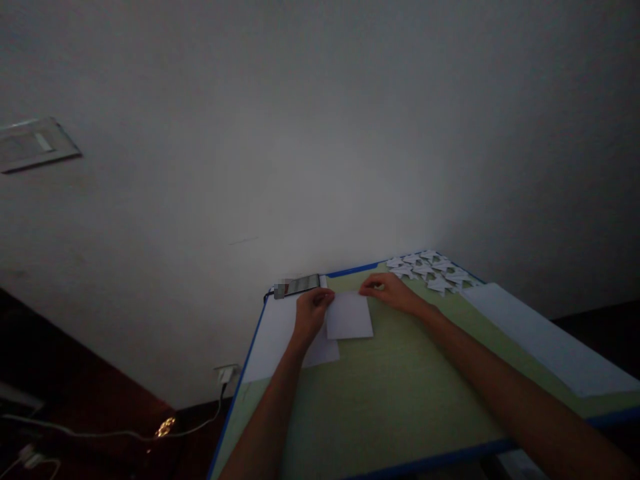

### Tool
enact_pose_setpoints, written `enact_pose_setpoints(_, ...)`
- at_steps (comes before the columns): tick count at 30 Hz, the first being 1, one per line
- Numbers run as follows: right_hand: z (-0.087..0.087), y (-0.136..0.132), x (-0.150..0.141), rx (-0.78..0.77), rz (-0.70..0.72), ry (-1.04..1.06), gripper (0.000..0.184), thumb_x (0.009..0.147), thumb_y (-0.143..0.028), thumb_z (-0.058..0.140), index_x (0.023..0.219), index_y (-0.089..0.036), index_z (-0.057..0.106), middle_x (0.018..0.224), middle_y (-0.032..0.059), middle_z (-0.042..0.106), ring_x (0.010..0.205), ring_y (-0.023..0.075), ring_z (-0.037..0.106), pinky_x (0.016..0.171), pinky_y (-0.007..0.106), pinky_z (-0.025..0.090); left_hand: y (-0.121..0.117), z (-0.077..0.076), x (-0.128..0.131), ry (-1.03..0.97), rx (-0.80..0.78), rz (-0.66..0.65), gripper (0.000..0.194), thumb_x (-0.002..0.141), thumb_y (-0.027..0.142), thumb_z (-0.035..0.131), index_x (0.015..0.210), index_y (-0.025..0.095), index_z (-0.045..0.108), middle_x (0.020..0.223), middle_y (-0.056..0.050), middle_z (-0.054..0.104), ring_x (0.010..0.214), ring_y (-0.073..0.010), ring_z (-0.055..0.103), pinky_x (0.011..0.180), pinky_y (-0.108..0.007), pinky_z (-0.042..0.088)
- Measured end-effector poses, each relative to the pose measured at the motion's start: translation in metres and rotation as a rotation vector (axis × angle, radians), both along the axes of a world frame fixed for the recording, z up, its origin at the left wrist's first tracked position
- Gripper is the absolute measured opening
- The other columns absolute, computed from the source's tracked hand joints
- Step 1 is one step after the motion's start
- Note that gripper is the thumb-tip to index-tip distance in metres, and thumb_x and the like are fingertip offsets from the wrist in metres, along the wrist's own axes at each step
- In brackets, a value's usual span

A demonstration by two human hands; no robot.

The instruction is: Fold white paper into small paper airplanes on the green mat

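A small, nearly square sheet of white paper [350, 319] is between my hands, over the green tabletop. My left hand [311, 310] pinches it near its far left corner, thumb and forefinger together. At the far right corner, my right hand [393, 291] has its fingertips closed on the edge. Beneath the left side of the square sheet lies a larger white sheet [273, 333], partly covered by my left hand and forearm.
Several folded white paper pieces [424, 270] lie at the table's far right. A long white sheet [545, 340] runs along the right side. Near the wall is a phone-like device [303, 285]. A plug and cable [225, 375] hang left of the blue-edged table [400, 400].
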State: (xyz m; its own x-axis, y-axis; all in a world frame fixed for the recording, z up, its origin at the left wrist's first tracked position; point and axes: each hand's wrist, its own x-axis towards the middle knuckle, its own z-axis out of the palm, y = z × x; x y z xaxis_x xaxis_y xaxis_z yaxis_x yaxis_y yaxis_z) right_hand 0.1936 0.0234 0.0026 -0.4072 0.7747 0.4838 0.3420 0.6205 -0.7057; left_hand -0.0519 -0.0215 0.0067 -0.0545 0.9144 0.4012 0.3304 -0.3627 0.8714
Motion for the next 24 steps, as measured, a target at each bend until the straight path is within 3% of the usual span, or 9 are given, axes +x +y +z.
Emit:
enact_pose_setpoints(8,0.000,0.002,-0.002,-0.066,-0.072,0.015,0.014,0.084,-0.033,0.073,0.083,-0.021,0.081,0.086,0.0053,0.080,0.083,0.0219,0.071,0.078,0.032,0.050,0.001,-0.001,0.001,-0.023,-0.022,0.023,0.010,0.072,0.024,0.076,0.080,0.018,0.077,0.082,-0.007,0.079,0.078,-0.0223,0.075,0.073,-0.031,0.058)
enact_pose_setpoints(15,-0.007,0.008,-0.004,-0.083,-0.063,0.145,0.024,0.087,-0.037,0.062,0.084,-0.019,0.077,0.084,0.0066,0.078,0.081,0.0222,0.069,0.076,0.033,0.050,0.000,-0.005,0.003,-0.059,-0.058,0.019,0.022,0.073,0.035,0.076,0.083,0.016,0.076,0.073,-0.006,0.076,0.064,-0.0182,0.069,0.057,-0.026,0.051)
enact_pose_setpoints(20,-0.015,0.008,-0.014,-0.113,-0.050,0.224,0.033,0.092,-0.045,0.056,0.091,-0.017,0.073,0.088,0.0080,0.076,0.084,0.0216,0.069,0.079,0.035,0.052,-0.001,-0.006,0.001,-0.105,-0.067,0.084,0.028,0.073,0.038,0.076,0.088,0.015,0.077,0.076,-0.007,0.077,0.069,-0.0192,0.070,0.060,-0.027,0.053)
enact_pose_setpoints(24,-0.022,0.007,-0.024,-0.216,-0.003,0.279,0.042,0.084,-0.051,0.067,0.109,-0.016,0.070,0.093,0.0090,0.078,0.082,0.0222,0.072,0.071,0.033,0.055,-0.003,-0.004,0.002,-0.282,-0.122,0.072,0.039,0.070,0.044,0.080,0.093,0.013,0.075,0.079,-0.008,0.077,0.074,-0.0201,0.072,0.069,-0.032,0.058)
